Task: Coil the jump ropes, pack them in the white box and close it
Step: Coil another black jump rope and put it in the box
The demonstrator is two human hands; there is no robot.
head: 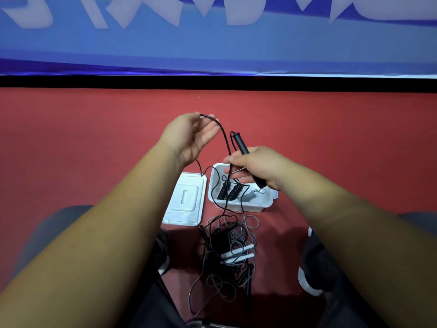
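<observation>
Head view, person seated over a red floor [94,138]. Right hand [256,166] is raised above the white box [236,205], fingers clenched round a black handle [240,146]. The handle is tilted, its upper end pointing away from the person and its lower end sticking out past the heel of the hand. A black cord [226,142] leaves the handle's top, rises to the left hand [189,138] and is pinched there at the fingertips, the other fingers loosely curled, palm turned toward the right hand. From the left hand the cord drops past the wrist, loops over the box and runs down into the pile of ropes [224,247] on the floor between the shoes [307,275]. The pile is tangled black and grey cord, with two white handles [237,253] lying across it. The box is open and sits on the floor just beyond the pile. Inside it are two black ribbed handles [228,191] and a grey one [247,197]. The lid [186,200] lies flat on the floor just beside the box, on its left, and I cannot tell whether the two touch. A blue banner [212,43] stands along the far edge of the floor.
</observation>
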